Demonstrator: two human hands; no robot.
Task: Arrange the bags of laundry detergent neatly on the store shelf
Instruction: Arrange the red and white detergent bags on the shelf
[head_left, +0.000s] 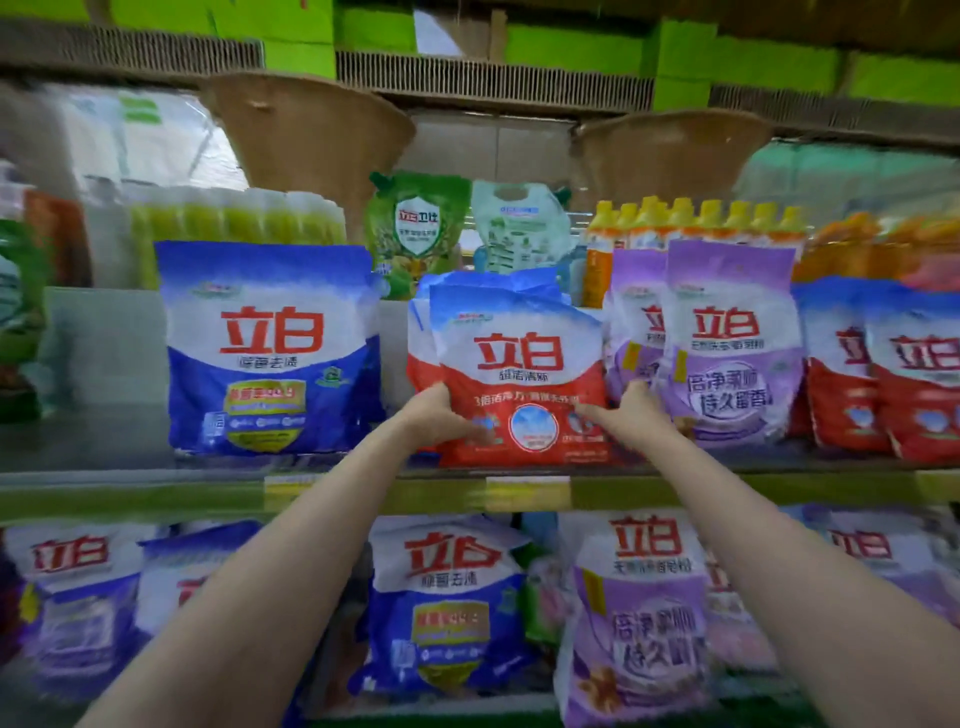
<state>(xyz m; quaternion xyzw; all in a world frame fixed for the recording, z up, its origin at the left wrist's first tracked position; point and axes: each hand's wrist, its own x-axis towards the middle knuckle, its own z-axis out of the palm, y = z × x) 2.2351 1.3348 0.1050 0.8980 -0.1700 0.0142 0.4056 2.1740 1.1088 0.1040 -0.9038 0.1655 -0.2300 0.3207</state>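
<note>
Both hands, the left hand (441, 415) and the right hand (631, 413), hold the red bag (524, 374) by its sides. Push it back gently so it stands straight on the shelf (208, 480).

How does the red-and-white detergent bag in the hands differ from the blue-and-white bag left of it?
The red-and-white detergent bag is smaller, crumpled on top, gripped by the left hand and right hand. The blue-and-white bag is larger, smooth-topped, untouched. Both stand upright on the same shelf.
</note>
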